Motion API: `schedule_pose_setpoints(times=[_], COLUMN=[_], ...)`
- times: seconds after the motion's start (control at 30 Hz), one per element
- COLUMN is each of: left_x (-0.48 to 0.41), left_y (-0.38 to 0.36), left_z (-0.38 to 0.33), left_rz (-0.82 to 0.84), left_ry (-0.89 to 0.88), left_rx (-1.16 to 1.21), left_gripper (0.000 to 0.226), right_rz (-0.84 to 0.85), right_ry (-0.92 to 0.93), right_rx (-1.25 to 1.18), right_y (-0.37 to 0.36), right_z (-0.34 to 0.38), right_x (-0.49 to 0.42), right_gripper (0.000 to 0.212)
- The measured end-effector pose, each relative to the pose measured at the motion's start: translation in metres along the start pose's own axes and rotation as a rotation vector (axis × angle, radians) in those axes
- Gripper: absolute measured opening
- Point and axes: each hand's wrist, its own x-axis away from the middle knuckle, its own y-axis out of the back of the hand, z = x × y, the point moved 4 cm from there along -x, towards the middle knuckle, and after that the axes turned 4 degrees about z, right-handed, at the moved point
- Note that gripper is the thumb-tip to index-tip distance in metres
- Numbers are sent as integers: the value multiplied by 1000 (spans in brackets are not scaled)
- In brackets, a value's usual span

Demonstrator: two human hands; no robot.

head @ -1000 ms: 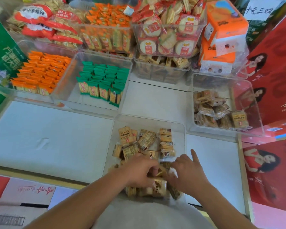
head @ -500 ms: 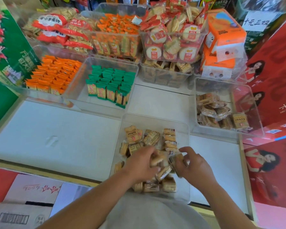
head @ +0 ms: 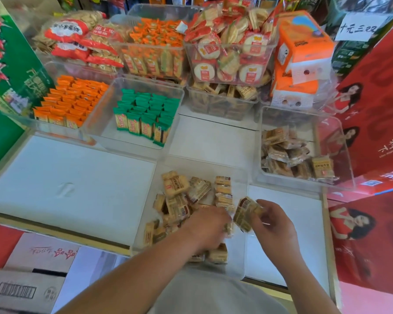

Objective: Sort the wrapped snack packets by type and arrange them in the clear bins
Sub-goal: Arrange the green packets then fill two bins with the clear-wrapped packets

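Right hand [head: 273,225] pinches a tan snack packet [head: 245,213] just above the right side of the near clear bin [head: 204,166] on the white desk [head: 66,177]. Left hand [head: 204,227] lies knuckles-up on the bin's loose tan packets [head: 177,196]; whether it holds one cannot be told.

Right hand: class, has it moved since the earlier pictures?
Yes. The right hand, gripping a tan packet, has shifted rightward, from over the pile to the right wall of the nearest clear bin.

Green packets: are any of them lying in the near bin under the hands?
No, the near bin holds only tan packets; the green packets stand in a separate bin farther back.
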Motion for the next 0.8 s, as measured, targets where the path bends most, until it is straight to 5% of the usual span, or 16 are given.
schedule_pose_setpoints(times=[0.07, 0.2, 0.43, 0.7, 0.8], left_x=[-17, -33, -32, 5, 18], left_y=[-21, -40, -42, -29, -20], left_z=[-2, 6, 3, 10, 8], left_rz=[183, 206, 48, -111, -182], left_ry=[80, 182, 226, 184, 143], left_rx=[-43, -159, -105, 129, 126], left_gripper=[60, 84, 50, 67, 52], right_rz=[12, 51, 167, 240, 281], right_ry=[-3, -3, 77, 319, 316], right_rx=[-20, -46, -5, 336, 386], right_y=[6, 16, 11, -16, -25], right_z=[-7, -16, -11, 11, 16], right_x=[-2, -12, -31, -42, -42], right_gripper=[26, 30, 41, 42, 39])
